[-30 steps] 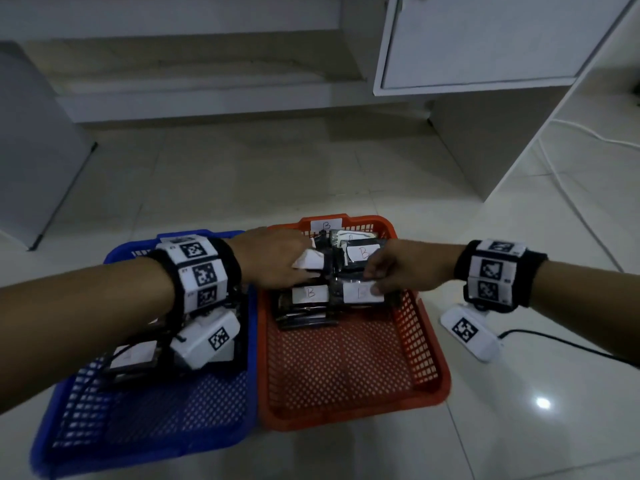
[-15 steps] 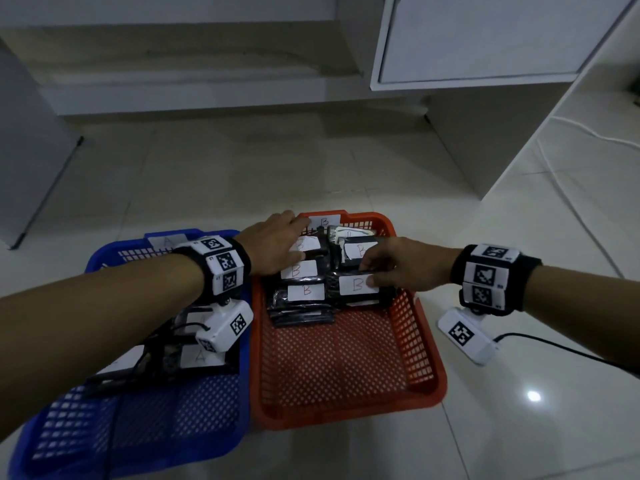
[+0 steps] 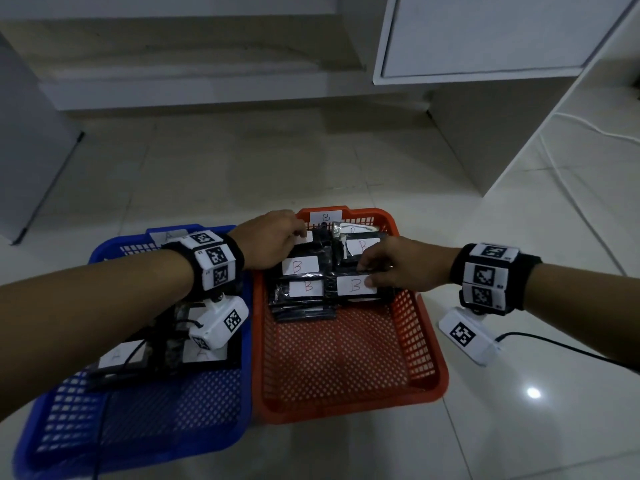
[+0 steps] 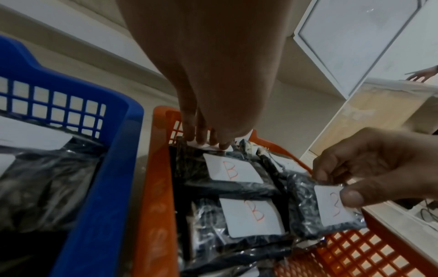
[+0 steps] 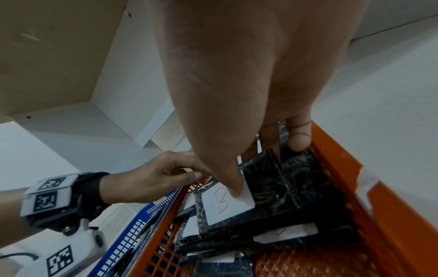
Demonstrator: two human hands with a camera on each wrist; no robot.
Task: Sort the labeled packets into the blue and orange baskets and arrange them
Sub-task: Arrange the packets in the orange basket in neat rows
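Observation:
The orange basket (image 3: 346,368) holds several black packets with white "B" labels at its far end. My left hand (image 3: 294,233) reaches across to the far-left packet (image 3: 309,237); its fingertips (image 4: 201,140) are gathered on that packet's label. My right hand (image 3: 367,275) pinches the front-right B packet (image 3: 348,285), thumb on the label (image 5: 222,206) and fingers over its far edge. Two more B packets (image 3: 299,265) lie flat on the left side. The blue basket (image 3: 156,427) holds packets labelled "A" (image 3: 119,355), partly hidden under my left forearm.
The two baskets stand side by side on a pale tiled floor. A white cabinet (image 3: 485,32) overhangs at the back right above a white panel. A white cable (image 3: 588,128) and a black cable (image 3: 554,341) lie on the right. A grey panel (image 3: 27,150) stands at left.
My left hand carried a labelled packet from the basket seam to the far-left corner of the orange basket and laid it down. My right hand stayed on the front-right B packet.

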